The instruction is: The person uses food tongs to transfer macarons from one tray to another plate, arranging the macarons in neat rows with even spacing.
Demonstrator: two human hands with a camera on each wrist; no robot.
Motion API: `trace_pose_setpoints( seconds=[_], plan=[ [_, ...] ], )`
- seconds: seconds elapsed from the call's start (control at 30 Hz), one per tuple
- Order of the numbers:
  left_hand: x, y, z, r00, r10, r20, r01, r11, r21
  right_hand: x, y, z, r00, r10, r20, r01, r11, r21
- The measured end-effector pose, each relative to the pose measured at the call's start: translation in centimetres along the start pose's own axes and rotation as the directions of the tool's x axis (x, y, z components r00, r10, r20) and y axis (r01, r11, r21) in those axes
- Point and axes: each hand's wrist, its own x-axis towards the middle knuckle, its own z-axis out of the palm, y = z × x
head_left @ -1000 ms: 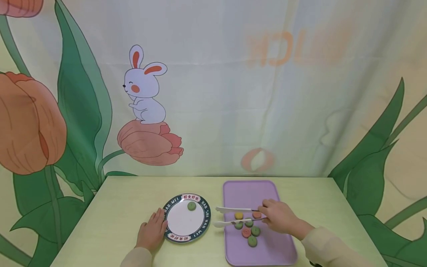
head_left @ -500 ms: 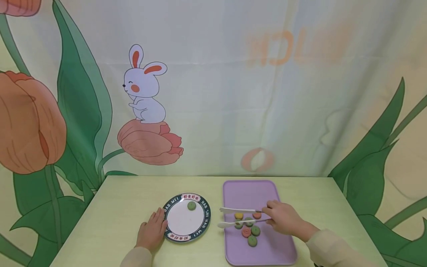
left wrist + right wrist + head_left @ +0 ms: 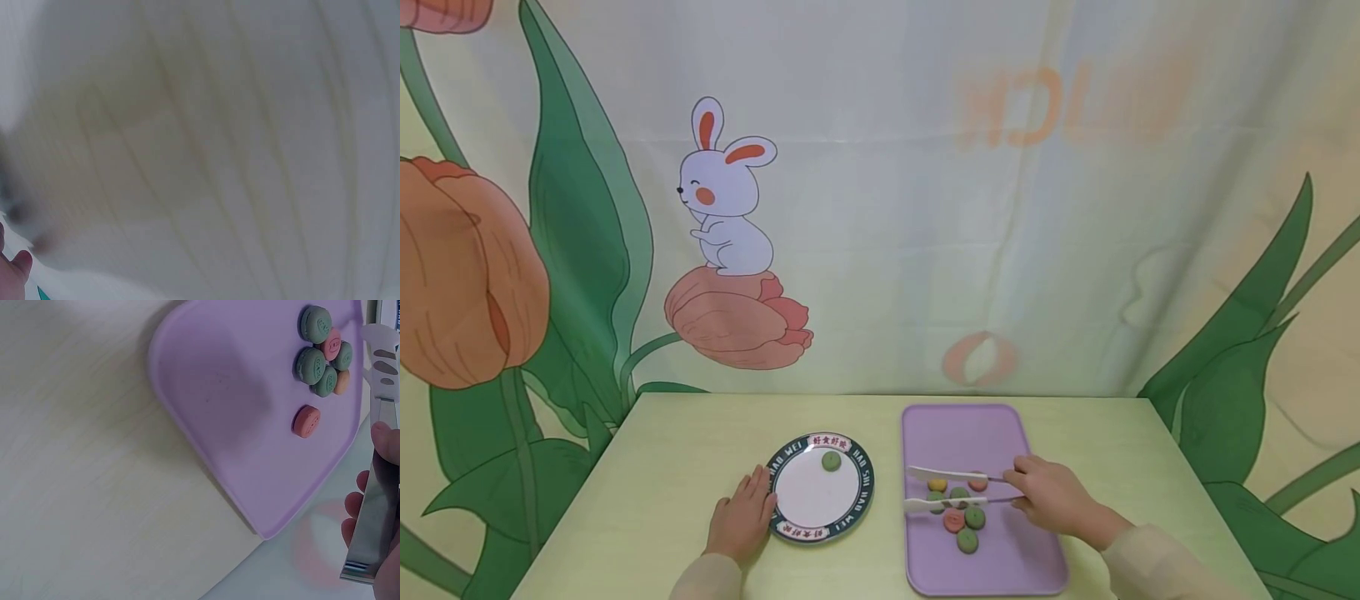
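Note:
My right hand [image 3: 1052,496] grips metal tongs [image 3: 951,476] with white tips, spread apart over the purple tray [image 3: 970,433]. In the right wrist view the tongs' metal handle [image 3: 370,531] lies along the palm, with the thumb on it. Below the tongs sit several green macarons [image 3: 967,541], a yellow macaron [image 3: 937,485] and two pink ones, one pink macaron [image 3: 307,421] standing apart. Nothing is between the tips. My left hand [image 3: 741,517] lies flat, fingers extended at the left rim of the round plate [image 3: 867,492]. One green macaron [image 3: 831,461] rests on that plate.
The pale table [image 3: 625,500] carries the plate on the left and the tray on the right, a narrow gap between them. Behind stands a curtain [image 3: 880,250] printed with a rabbit and tulips. Pale, blurred fabric fills most of the left wrist view.
My right hand has drawn the tongs to the right, so the tips moved from the gap beside the plate to over the tray's left side. The left hand stays put.

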Motion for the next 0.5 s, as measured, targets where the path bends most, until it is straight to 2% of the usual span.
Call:
trace_pose_setpoints(
  seconds=[0.4, 0.5],
  plan=[
    [0.0, 0.2, -0.2, 1.000, -0.010, 0.007, 0.010, 1.000, -0.006, -0.9, 0.5, 0.1, 0.999, 0.030, 0.017, -0.030, 1.000, -0.001],
    [-0.1, 0.2, -0.2, 1.000, -0.012, 0.010, 0.012, 1.000, -0.005, -1.2, 0.7, 0.2, 0.998, 0.049, 0.043, -0.049, 0.999, 0.000]
  ],
)
